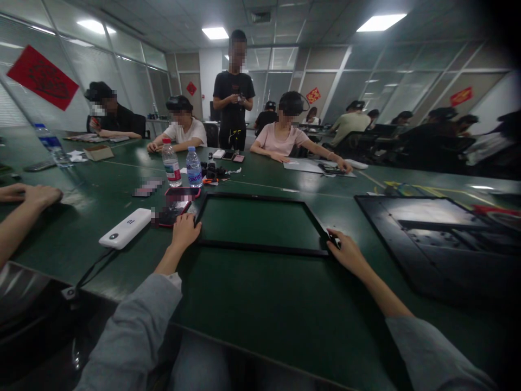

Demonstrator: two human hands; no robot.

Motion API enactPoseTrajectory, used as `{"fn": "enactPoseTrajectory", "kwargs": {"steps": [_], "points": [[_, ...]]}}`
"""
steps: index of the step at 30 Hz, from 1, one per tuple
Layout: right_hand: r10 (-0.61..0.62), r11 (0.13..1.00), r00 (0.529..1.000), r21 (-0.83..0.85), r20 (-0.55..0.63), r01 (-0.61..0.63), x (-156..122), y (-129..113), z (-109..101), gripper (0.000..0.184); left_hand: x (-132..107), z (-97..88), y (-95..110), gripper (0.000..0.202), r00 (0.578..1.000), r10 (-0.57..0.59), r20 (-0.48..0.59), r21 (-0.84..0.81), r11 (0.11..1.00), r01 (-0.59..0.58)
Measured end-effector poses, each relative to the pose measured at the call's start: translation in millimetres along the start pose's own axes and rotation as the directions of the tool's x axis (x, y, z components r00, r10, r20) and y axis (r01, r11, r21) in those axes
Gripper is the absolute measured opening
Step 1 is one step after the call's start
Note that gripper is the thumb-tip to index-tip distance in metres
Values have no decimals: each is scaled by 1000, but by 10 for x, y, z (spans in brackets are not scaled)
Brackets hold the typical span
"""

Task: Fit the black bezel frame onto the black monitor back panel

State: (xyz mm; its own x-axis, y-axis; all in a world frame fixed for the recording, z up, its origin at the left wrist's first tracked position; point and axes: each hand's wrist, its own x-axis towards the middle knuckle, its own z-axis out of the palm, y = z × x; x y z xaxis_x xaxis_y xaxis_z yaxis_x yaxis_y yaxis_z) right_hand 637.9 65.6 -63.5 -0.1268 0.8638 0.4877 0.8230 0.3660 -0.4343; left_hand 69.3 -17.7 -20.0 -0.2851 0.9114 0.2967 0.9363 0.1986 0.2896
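Observation:
A thin black rectangular frame [264, 248], like a monitor bezel, lies on or just above the green table in front of me. Through its opening the table top shows. My left hand [186, 231] grips the frame's left side, fingers closed round the edge. At the opposite side my right hand [344, 251] holds the right edge near its front corner, thumb and fingers closed on it. A smartphone with a red edge [173, 213] lies just beyond my left hand. To the right of my right hand rests a large black panel [407, 255], flat on the table.
On the green table [264, 304] a white power bank [126, 228] with a cord lies at left. Bottles [171, 165] [194, 168] stand behind the phones. Another person's hands [36, 198] rest at far left. Several people sit or stand across the table.

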Motion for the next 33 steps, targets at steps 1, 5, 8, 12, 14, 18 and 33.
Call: {"fn": "enactPoseTrajectory", "kwargs": {"steps": [1,5,8,12,14,18,33], "points": [[-4,1000,1000,-12,0,4,4,6,9,48,0,-4,3,46,1000,-4,1,7,1000,4],[-13,999,1000,-37,9,13,26,55,49,49,0,-20,7,43,1000,5,11,51,999,-6],[-6,998,1000,-55,15,7,29,89,65,49,1,-27,7,41,1000,10,17,78,997,-12],[-2,997,999,-78,32,5,18,98,65,50,2,-25,8,42,1000,5,8,89,996,-6],[3,996,999,-90,45,1,16,90,59,50,1,-23,8,42,1000,5,6,84,996,-6],[3,995,998,-103,60,3,15,69,42,50,-7,-27,14,39,1000,1,5,72,997,-2],[46,963,998,-264,-34,-54,-15,40,122,75,-28,-144,153,42,980,43,-192,-63,996,-57]]}}
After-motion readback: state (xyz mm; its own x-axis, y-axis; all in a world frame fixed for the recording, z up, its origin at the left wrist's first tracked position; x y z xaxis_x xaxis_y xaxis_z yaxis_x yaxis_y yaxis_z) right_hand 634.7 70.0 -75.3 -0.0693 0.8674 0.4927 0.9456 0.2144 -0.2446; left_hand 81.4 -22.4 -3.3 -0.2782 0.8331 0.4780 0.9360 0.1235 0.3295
